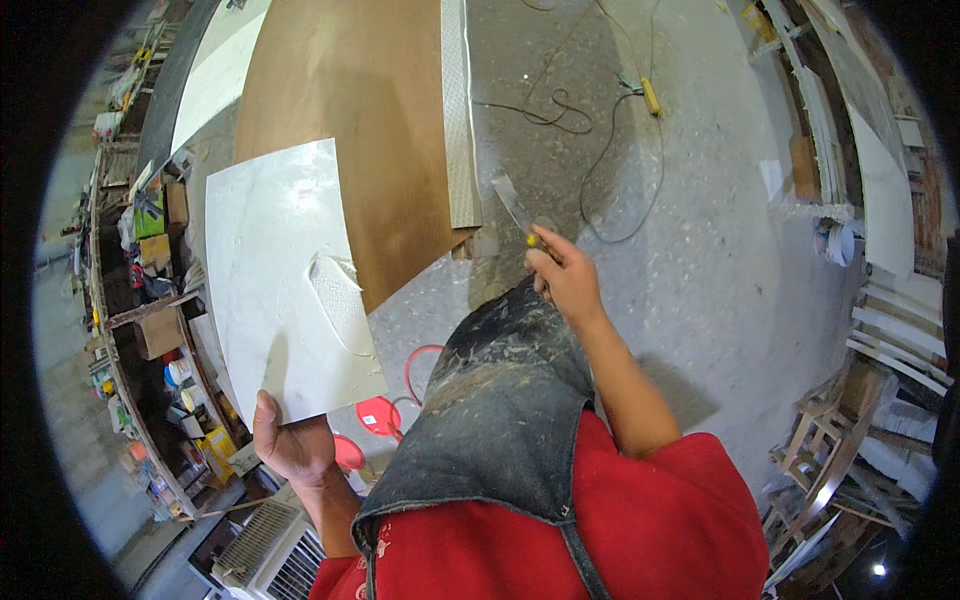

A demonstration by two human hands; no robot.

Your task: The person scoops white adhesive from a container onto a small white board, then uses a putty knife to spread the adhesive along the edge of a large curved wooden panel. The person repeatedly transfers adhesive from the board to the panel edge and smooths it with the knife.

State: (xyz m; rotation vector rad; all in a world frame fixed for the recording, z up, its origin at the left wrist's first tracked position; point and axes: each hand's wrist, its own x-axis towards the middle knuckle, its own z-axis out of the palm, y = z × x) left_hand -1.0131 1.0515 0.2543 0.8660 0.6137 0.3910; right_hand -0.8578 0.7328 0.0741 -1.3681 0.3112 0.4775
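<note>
My left hand [298, 448] grips the near edge of a white flat sheet [255, 240], thumb on top and fingers underneath. Across the sheet's right side lies a thick smear of white paste [338, 295]. In my right hand [568, 283] is a putty knife [513, 204], its thin blade pointing away and up to the left; a yellow bit shows at the handle. The knife is apart from the sheet. Beyond them extends a large brown board [385, 120], with a pale textured strip [459, 120] along its right edge.
A yellow tool [651, 97] and its cord lie on the grey floor. Cluttered shelves [150, 318] line the left side. Red round objects [376, 415] sit below the sheet, near a white grilled appliance [262, 540]. Wooden frames [825, 440] and panels lean at the right.
</note>
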